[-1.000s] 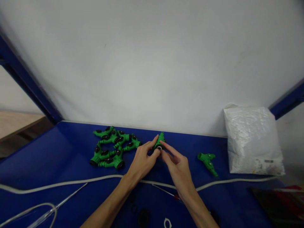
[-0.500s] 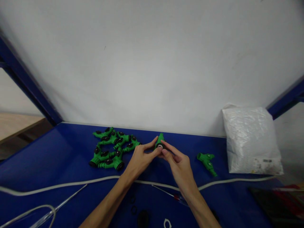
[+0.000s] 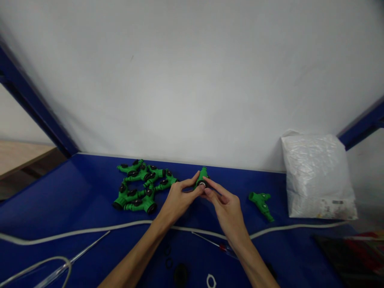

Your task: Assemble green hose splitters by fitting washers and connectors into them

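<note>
Our fingers (image 3: 192,185) pinch a green fitting (image 3: 201,178) from both sides, thumb and forefinger of each hand closed on its near end, where a pale ring shows at the mouth; the piece is held just above the blue table (image 3: 60,200), close to the white wall (image 3: 192,80). From the left: a clear tube (image 3: 45,272) and a white cable (image 3: 75,233) lie across the near table, then a pile of green fittings (image 3: 141,190) with black caps, then our left hand (image 3: 177,199), the held fitting, and our right hand (image 3: 227,208). Further right a single green fitting (image 3: 261,204) lies alone, and a white plastic bag (image 3: 316,178) stands by the wall. Compared with a second ago, our hands have barely shifted; the grip is unchanged, the fitting a touch higher.
</note>
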`<control>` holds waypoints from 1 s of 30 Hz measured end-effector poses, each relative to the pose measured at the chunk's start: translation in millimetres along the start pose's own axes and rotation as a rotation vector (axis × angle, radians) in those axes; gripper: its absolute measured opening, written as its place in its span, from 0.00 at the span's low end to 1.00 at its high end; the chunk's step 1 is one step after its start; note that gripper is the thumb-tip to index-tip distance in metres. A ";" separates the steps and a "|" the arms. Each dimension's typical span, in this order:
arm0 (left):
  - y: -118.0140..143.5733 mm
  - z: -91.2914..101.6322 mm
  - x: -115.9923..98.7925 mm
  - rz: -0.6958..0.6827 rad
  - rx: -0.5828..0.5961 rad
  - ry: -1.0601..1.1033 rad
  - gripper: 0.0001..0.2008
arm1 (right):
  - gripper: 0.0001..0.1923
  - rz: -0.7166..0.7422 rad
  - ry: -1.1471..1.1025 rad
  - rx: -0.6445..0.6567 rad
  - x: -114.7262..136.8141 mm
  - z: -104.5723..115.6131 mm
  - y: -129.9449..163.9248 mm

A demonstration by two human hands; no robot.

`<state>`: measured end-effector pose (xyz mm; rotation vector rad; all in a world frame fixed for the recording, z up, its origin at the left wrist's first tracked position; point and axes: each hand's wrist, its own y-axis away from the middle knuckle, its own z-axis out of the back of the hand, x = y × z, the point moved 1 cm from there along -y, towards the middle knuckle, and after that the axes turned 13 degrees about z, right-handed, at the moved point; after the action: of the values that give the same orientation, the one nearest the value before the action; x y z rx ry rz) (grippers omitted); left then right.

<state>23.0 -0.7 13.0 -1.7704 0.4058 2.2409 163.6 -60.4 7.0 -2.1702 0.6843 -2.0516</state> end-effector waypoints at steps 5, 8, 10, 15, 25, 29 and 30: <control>0.5 -2.4 -1.2 0.012 -0.004 0.015 0.22 | 0.19 0.013 0.012 -0.003 0.8 0.0 -0.5; 0.4 -3.3 -0.5 0.021 0.000 0.031 0.22 | 0.19 0.017 0.010 0.000 0.0 -0.3 -0.6; 0.2 -3.5 0.7 0.011 -0.004 0.037 0.23 | 0.19 0.020 0.009 -0.003 -0.7 -0.2 -0.2; -1.1 -3.8 3.9 -0.012 0.007 0.049 0.24 | 0.20 -0.003 -0.024 -0.010 -1.9 0.1 1.2; 2.4 -8.9 1.2 -0.026 0.039 0.103 0.21 | 0.22 -0.032 -0.071 -0.057 -3.5 -2.4 2.1; 2.1 -9.2 2.8 -0.032 0.032 0.093 0.23 | 0.21 -0.036 -0.090 -0.063 -2.5 -3.1 2.9; 2.0 -9.3 3.2 -0.033 0.032 0.098 0.24 | 0.21 -0.034 -0.089 -0.065 -2.1 -3.2 3.0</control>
<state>29.9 -5.9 8.0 -1.8622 0.4267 2.1192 159.8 -61.5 4.4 -2.3083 0.7185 -1.9611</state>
